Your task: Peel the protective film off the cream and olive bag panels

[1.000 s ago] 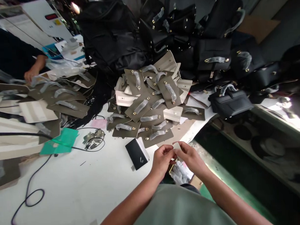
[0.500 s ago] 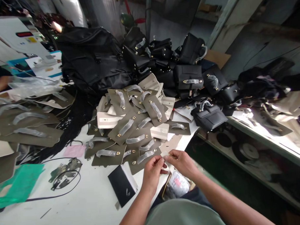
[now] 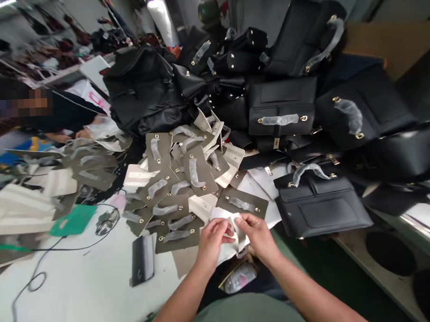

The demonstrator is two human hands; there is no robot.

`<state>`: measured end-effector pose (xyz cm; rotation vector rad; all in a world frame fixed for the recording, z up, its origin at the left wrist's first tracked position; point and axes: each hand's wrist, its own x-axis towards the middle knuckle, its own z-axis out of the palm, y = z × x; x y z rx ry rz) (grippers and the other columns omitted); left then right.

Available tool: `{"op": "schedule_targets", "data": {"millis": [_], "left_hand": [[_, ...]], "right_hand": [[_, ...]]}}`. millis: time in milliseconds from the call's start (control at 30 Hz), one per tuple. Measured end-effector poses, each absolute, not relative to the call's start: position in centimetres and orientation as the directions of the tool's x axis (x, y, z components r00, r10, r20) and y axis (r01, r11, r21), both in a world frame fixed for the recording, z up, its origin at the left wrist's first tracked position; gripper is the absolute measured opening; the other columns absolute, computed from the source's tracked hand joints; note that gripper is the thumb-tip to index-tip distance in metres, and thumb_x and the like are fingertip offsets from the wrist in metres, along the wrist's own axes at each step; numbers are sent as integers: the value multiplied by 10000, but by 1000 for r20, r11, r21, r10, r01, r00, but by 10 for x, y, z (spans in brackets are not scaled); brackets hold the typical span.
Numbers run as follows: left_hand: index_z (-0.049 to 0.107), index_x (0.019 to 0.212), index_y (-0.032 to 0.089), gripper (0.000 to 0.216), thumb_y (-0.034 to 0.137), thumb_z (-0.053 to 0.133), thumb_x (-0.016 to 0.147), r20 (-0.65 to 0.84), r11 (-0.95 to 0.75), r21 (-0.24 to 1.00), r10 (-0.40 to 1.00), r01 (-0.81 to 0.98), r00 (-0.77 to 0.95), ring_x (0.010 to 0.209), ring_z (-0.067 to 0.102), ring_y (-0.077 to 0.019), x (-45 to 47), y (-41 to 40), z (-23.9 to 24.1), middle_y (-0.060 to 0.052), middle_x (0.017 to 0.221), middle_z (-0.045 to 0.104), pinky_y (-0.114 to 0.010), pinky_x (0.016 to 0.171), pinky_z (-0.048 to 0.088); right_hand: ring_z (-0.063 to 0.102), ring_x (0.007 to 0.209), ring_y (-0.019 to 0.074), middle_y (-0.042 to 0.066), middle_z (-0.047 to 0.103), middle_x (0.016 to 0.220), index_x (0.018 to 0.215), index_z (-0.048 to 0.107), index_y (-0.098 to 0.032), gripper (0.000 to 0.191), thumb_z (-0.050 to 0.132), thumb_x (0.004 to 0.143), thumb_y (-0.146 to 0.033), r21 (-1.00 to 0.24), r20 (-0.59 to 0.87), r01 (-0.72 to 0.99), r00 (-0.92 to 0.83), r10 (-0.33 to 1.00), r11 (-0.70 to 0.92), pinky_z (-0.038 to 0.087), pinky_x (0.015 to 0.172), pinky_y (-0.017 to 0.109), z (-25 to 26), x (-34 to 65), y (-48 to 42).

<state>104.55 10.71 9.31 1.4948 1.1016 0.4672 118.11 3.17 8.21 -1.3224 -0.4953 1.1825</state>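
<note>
A small pale strip (image 3: 239,236) hangs between my two hands, just above the table's front edge. My right hand (image 3: 258,232) pinches its upper end between thumb and fingers. My left hand (image 3: 212,239) is closed at the strip's left side, fingertips on its edge; exactly how it grips is partly hidden. Beyond my hands lies a heap of olive-brown bag flaps, the nearest being a flap (image 3: 243,201) with a plastic-wrapped handle. White paper (image 3: 220,213) lies beneath the strip.
Black handbags (image 3: 283,106) are piled at the back and right, one bag (image 3: 322,204) close by. A dark booklet-like block (image 3: 143,260) lies left on the white table (image 3: 82,299). Green plastic (image 3: 73,220) and a cable lie farther left. Another person (image 3: 66,110) sits at far left.
The view has turned and moved closer to the black bags on the right. My hands have drawn slightly apart, still at the pale strip, which shows more now.
</note>
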Motion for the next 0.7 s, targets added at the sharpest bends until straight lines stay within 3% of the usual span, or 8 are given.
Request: {"op": "schedule_targets", "data": {"millis": [100, 200, 367, 567, 700], "left_hand": [[623, 1214, 186, 318, 238, 479, 936, -134, -294, 736, 819, 610, 558, 1124, 641, -274, 1103, 111, 74, -139, 1206, 667, -440, 957, 544], [550, 1350, 220, 611, 76, 639, 763, -170, -474, 594, 716, 650, 677, 1405, 396, -304, 1145, 120, 52, -114, 1485, 499, -502, 1204, 272], [576, 1298, 184, 628, 149, 779, 705, -272, -671, 390, 570, 631, 775, 1319, 433, -347, 1178, 116, 24, -144, 1307, 606, -574, 1222, 62], [575, 1263, 101, 567, 238, 788, 755, -255, -725, 229, 599, 649, 759, 1138, 499, -368, 1158, 86, 45, -181, 1116, 607, -581, 1125, 224], [456, 1422, 201, 830, 434, 836, 722, -175, -709, 153, 666, 689, 725, 1089, 523, -315, 1112, 44, 91, -106, 1128, 611, -509, 1098, 279]], "right_hand": [[543, 615, 151, 12, 654, 707, 781, 646, -178, 391, 691, 865, -556, -847, -402, -488, 336, 852, -208, 435, 618, 271, 83, 1240, 3], [559, 597, 157, 21, 666, 692, 782, 605, -188, 403, 689, 864, -574, -790, -463, -562, 284, 840, -245, 436, 602, 274, 86, 1274, -25], [522, 520, 137, -1, 635, 607, 784, 564, -196, 422, 670, 872, -594, -781, -468, -527, 140, 873, -335, 394, 542, 258, 84, 1288, -49], [499, 520, 119, 2, 635, 601, 785, 575, -185, 433, 681, 864, -596, -818, -440, -430, 40, 897, -382, 371, 528, 235, 96, 1293, -48], [511, 527, 119, -1, 631, 626, 812, 595, -187, 416, 716, 843, -584, -807, -463, -372, -84, 882, -459, 381, 523, 221, 120, 1292, -50]]}}
